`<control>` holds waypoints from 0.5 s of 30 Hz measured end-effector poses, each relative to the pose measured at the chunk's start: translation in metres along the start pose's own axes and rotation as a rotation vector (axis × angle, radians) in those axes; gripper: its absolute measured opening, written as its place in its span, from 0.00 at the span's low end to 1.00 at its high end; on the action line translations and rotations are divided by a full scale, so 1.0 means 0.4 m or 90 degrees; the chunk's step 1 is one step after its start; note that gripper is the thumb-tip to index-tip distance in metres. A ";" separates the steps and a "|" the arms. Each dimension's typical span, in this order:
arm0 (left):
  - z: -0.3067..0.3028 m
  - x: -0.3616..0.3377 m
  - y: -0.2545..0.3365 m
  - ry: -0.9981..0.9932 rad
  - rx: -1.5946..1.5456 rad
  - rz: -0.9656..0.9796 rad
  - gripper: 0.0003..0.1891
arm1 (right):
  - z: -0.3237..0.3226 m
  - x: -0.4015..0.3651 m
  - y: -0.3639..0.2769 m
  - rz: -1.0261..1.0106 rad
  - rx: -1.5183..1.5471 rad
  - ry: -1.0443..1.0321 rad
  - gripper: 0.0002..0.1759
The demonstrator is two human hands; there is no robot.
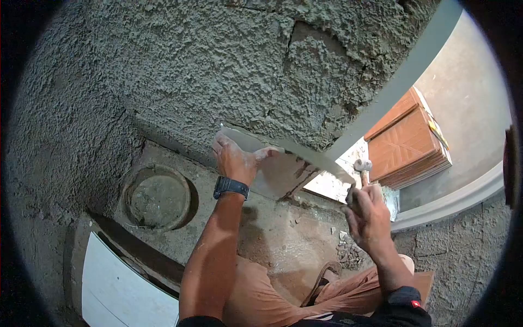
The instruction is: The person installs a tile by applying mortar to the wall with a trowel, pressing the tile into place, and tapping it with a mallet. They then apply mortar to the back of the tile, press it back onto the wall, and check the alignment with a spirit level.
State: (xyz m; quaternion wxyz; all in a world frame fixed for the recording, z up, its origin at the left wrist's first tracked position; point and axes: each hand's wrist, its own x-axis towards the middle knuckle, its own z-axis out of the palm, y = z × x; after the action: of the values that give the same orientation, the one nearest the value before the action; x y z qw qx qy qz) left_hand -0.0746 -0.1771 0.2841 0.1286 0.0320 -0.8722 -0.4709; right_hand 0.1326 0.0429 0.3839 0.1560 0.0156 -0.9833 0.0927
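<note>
Knees: bent in orange trousers point(256, 294), straight below the tile, closest to the camera.
Right hand point(370, 215): lay down and right of the tile, fingers wrapped shut round the handle of a mallet point(362, 164). White head upward, just beside the tile's lower-right end.
Left hand point(237, 161): spread flat with fingers apart on the tile's upper-left part, pressing and clasping nothing. Black watch point(230, 187) on the wrist.
Tile point(278, 171): pale, held against the wall. Long axis ran from upper left down to lower right, toward the mallet. Right hand nearer that low end.
Wall point(190, 71): rough grey mortar, behind and above the tile.
Recess point(158, 197): round, left of the tile in the floor.
Stack of brown tiles point(408, 144): farthest, right of the tile.
</note>
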 end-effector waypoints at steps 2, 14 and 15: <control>-0.003 -0.005 0.003 0.022 0.019 0.013 0.59 | 0.041 -0.013 0.008 -0.002 -0.012 0.018 0.25; 0.012 0.003 -0.020 0.021 0.025 0.013 0.65 | 0.080 -0.072 0.014 0.014 -0.018 0.024 0.25; 0.014 0.000 -0.018 0.014 0.024 0.018 0.65 | 0.086 -0.061 0.005 0.023 -0.019 0.026 0.25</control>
State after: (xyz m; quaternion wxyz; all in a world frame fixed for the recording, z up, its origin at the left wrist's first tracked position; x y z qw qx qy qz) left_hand -0.0763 -0.1766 0.2752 0.1440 0.0273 -0.8798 -0.4521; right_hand 0.1452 0.0386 0.3437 0.1745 -0.0061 -0.9813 0.0807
